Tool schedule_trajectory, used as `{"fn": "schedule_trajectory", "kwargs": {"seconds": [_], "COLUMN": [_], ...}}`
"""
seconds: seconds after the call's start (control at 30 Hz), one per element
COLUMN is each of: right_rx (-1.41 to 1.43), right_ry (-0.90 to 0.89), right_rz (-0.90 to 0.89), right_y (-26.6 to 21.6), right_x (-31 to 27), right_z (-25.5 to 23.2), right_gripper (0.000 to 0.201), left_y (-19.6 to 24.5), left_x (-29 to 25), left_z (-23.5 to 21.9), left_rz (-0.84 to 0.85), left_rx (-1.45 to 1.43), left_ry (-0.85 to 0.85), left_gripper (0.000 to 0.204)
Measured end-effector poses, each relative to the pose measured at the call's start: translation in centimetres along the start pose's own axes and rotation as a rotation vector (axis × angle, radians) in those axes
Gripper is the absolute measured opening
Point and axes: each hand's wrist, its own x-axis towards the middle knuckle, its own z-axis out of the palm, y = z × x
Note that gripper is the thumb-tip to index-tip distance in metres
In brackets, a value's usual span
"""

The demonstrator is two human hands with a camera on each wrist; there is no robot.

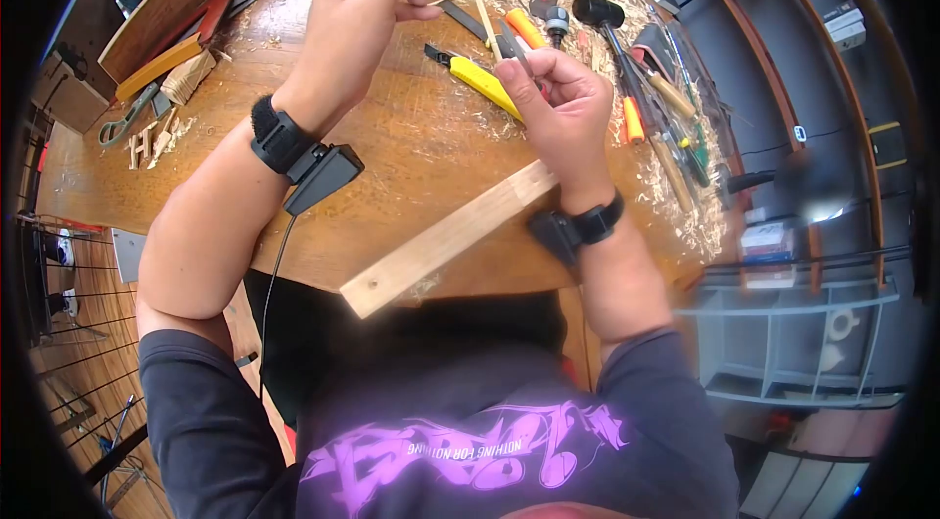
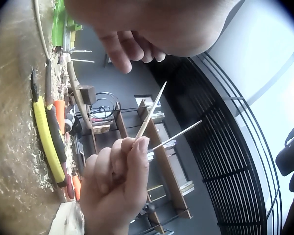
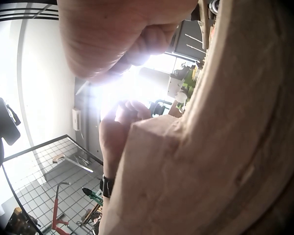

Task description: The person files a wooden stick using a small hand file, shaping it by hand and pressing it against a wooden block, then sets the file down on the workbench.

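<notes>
In the head view, the right hand [image 1: 566,117] pinches thin pale sticks [image 1: 485,18] above the bench. Its curled fingers show in the left wrist view [image 2: 112,178], with a pointed stick [image 2: 152,110] and a thinner one [image 2: 179,134] rising from them. The left hand [image 1: 367,5] is raised further left, its fingers loosely bent with nothing visible in them; the left wrist view shows them [image 2: 132,46] hanging above the stick tips. A wooden strip [image 1: 450,237] slants below, one end by the right wrist; it looms large in the right wrist view [image 3: 220,142].
A yellow cutter [image 1: 485,86], a black mallet [image 1: 597,12] and orange-handled tools [image 1: 633,119] lie beyond and right of the right hand among shavings [image 1: 700,225]. Wood blocks [image 1: 188,76] and small offcuts [image 1: 152,142] sit at the left. A cable [image 1: 269,299] hangs from the left wrist camera.
</notes>
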Motion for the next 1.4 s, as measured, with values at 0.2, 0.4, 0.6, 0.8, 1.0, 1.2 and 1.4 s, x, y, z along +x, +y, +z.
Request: {"fn": "schedule_trajectory", "kwargs": {"seconds": [0.2, 0.4, 0.6, 0.8, 1.0, 1.2, 1.4], "right_rx": [-0.027, -0.022, -0.045, -0.011, -0.063, -0.073, -0.077], "right_ry": [-0.003, -0.015, 0.001, 0.004, 0.016, 0.026, 0.015], "right_rz": [-0.030, -0.022, -0.032, -0.023, -0.043, -0.053, -0.039], "right_y": [0.2, 0.5, 0.1, 0.1, 0.4, 0.2, 0.7], "right_x": [0.1, 0.1, 0.1, 0.2, 0.2, 0.2, 0.2], "right_z": [-0.3, -0.4, -0.3, -0.2, -0.5, -0.3, -0.4], "right_gripper": [0.018, 0.018, 0.017, 0.016, 0.017, 0.018, 0.019], "left_y": [0.5, 0.3, 0.1, -0.1, -0.2, 0.0, 0.2], "left_x": [-2.1, -1.5, 0.1, -1.4, -2.4, -2.7, -3.0], "left_z": [2.1, 1.4, 0.2, 1.2, 1.9, 2.1, 2.5], "left_rz": [-0.082, -0.049, -0.056, -0.116, -0.136, -0.126, -0.117], "left_rx": [0.007, 0.073, -0.049, 0.051, 0.100, 0.093, 0.046], "left_ry": [-0.386, -0.502, 0.043, -0.180, -0.452, -0.490, -0.474], "left_gripper": [0.029, 0.023, 0.024, 0.026, 0.029, 0.022, 0.020]}}
